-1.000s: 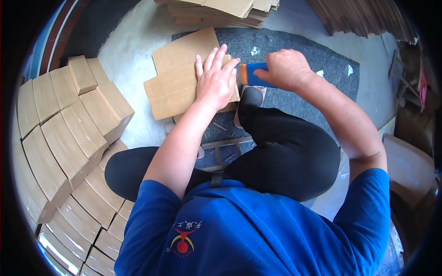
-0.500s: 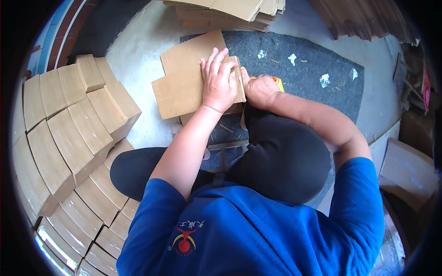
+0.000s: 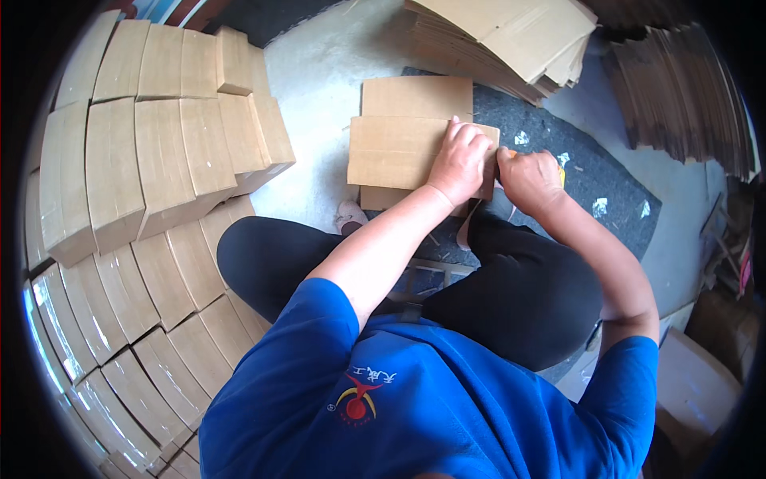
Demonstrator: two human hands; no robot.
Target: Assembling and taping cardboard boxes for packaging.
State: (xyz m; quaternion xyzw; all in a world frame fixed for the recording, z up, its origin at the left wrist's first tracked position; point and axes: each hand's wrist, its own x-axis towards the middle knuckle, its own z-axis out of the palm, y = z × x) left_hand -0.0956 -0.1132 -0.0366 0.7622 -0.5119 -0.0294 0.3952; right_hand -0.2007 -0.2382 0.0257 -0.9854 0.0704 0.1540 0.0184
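Observation:
A brown cardboard box (image 3: 395,152) with its flaps spread lies in front of my knees. My left hand (image 3: 460,164) is closed over the box's right end, fingers bent and pressing on the cardboard. At that same end my right hand (image 3: 531,180) is closed in a fist around an orange and yellow tool (image 3: 562,175), its thumb side against the box's edge. My hand hides most of the tool, so its exact kind is unclear.
Closed brown boxes (image 3: 171,160) are stacked in rows on my left. Flat cardboard sheets (image 3: 511,36) are piled at the far side, and another stack (image 3: 678,92) stands far right. White scraps (image 3: 600,207) dot a dark mat (image 3: 618,180) on the floor.
My view has shifted, so the box and both hands appear farther right. The box's far flap looks squarer to me now. My left fingers have bent more; both hands stay at the box's right end.

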